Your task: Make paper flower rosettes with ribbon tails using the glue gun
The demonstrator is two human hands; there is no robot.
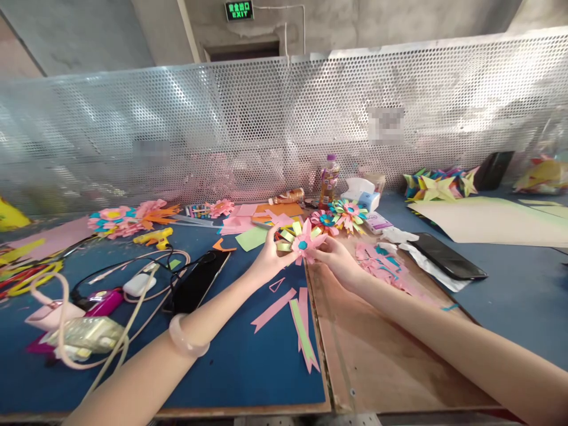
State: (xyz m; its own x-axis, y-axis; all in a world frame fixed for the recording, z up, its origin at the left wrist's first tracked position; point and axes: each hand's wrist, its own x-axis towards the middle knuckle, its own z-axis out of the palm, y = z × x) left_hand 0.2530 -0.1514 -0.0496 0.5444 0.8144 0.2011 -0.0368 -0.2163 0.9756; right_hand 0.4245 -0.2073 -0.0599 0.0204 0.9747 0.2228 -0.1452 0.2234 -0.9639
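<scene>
Between my two hands, over the seam of the table, is a paper flower (309,239) with pink petals, a small blue centre and pale green loops. My left hand (270,260) is closed on its left side, thumb pointing up. On the right, my right hand (341,261) pinches the flower's edge near a pink petal. Below them lie pink paper strips (275,309) with notched ends and a green strip (302,331) on a pink one. Two finished-looking paper flowers (337,218) rest just behind my right hand.
A phone (199,281), tangled cables (128,331) and a yellow glue gun (154,238) are at left. To the right are paper scraps (384,266) and another phone (448,256). A drink bottle (329,180) stands before the perforated metal screen (261,118).
</scene>
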